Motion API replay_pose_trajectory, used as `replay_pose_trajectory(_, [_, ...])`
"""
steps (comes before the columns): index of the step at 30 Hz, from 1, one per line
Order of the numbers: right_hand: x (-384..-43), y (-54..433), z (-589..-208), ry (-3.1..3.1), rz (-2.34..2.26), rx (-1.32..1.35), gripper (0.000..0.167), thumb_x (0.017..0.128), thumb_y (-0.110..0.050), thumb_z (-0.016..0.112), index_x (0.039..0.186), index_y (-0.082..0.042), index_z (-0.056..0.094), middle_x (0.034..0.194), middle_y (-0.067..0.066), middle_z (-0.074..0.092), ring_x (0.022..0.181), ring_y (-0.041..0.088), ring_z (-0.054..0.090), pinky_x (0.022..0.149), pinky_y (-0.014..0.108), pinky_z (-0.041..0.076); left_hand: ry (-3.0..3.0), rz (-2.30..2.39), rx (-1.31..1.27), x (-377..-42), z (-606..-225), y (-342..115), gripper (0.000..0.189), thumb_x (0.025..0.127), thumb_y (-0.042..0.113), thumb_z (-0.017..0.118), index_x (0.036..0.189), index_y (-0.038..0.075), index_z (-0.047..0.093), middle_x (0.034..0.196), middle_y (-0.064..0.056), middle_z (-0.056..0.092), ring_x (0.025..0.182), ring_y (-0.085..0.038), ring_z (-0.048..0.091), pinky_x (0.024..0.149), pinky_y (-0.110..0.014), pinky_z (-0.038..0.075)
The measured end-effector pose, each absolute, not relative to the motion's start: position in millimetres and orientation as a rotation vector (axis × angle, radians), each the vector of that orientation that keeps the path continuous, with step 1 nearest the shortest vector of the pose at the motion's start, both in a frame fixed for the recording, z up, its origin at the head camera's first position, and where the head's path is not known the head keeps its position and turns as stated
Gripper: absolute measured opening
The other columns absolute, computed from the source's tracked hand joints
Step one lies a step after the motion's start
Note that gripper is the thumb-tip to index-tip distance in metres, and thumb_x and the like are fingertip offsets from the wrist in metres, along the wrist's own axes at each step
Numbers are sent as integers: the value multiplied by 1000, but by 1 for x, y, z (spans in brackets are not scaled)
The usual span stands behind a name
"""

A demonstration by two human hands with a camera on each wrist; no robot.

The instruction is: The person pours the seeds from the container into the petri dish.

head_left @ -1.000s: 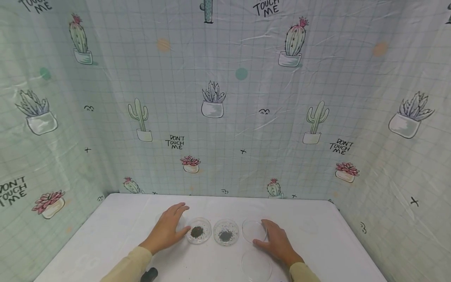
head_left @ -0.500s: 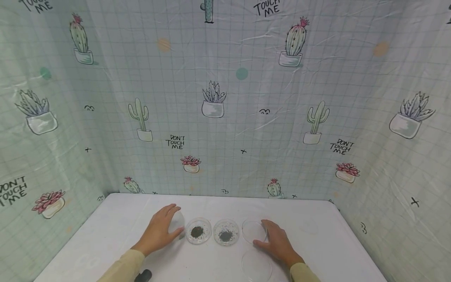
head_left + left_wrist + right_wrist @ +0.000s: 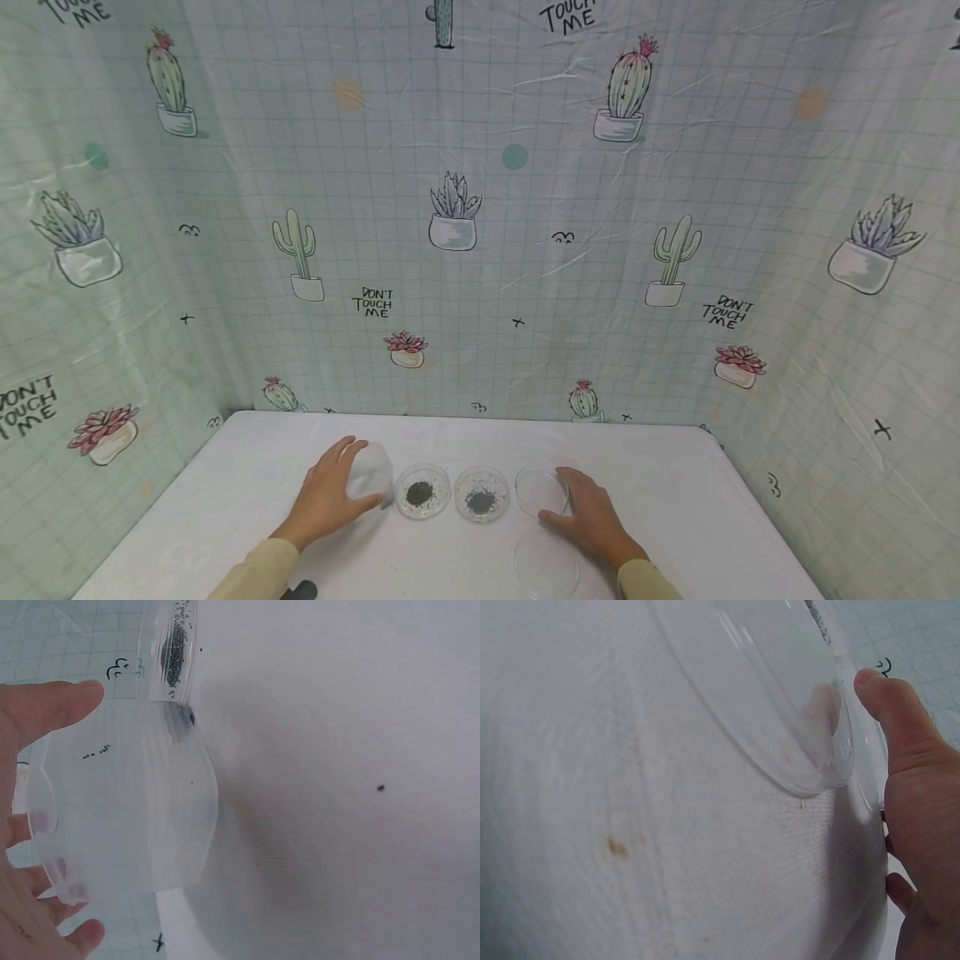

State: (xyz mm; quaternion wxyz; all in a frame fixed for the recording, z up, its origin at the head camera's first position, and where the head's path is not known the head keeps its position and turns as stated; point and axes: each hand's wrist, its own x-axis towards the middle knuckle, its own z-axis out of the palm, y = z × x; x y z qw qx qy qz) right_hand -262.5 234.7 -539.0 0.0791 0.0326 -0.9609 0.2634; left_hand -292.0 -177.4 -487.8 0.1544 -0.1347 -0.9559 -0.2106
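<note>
A frosted, see-through plastic container (image 3: 372, 472) stands at the left end of a row of clear petri dishes. My left hand (image 3: 324, 493) is around its left side, thumb and fingers spread; in the left wrist view the thumb (image 3: 69, 705) is apart from the container (image 3: 127, 802), while other fingertips show beyond its rim. One petri dish (image 3: 441, 477) holds dark brownish-green granules, and the neighbouring dish (image 3: 495, 482) holds grey-black ones. At the right end, my right hand (image 3: 592, 510) holds a clear dish (image 3: 529, 475) by its rim between thumb and fingers.
Another clear round dish (image 3: 546, 567) lies nearer, below the right-hand one. A dark rounded object (image 3: 302, 590) shows beside the left sleeve. The white table (image 3: 442, 567) ends at a cactus-print curtain (image 3: 510, 275) behind and on both sides. A few dark specks (image 3: 380, 787) lie on it.
My left hand has drawn back to the left, away from the dish of brownish granules, uncovering more of the frosted container, which stays in place. The right hand has not moved.
</note>
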Motion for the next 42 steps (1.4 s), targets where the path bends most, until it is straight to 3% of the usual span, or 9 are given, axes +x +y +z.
replay_pose_trajectory(9, [-265,235,-540,-2883,797,97,84,73,-51,78,137,-6,49,141,14,52,133,36,46,112,57,36,-2841,-852,-285,-292,-494,-184,107,70,47,82,150,5,23,150,-26,25,135,-50,35,107,-65,37])
replay_pose_trajectory(15, [-265,235,-536,-2882,802,99,83,73,-50,78,137,-6,49,141,15,52,133,36,46,112,57,35,-2864,-988,-194,-293,-500,-187,117,69,47,83,152,4,13,146,-28,29,132,-50,38,105,-66,37])
replay_pose_trajectory(23, [-264,236,-538,-2868,782,109,82,73,-49,79,136,-6,50,140,14,53,132,35,47,111,57,36,-2809,-1034,-167,-290,-511,-189,119,66,42,86,149,-3,14,135,-29,44,125,-46,45,105,-63,39])
replay_pose_trajectory(34, [-264,234,-538,-2860,783,102,82,72,-50,79,135,-5,50,139,14,54,131,35,48,111,57,37,-2804,-1149,-70,-286,-514,-191,112,69,37,86,145,-5,16,139,-31,39,127,-51,43,104,-61,42])
replay_pose_trajectory(42, [-265,236,-541,-2859,785,94,83,72,-51,79,136,-6,50,140,14,53,132,35,47,112,55,37,-2734,-1185,-111,-284,-505,-190,105,71,28,85,145,-5,18,137,-29,39,126,-47,45,103,-57,44])
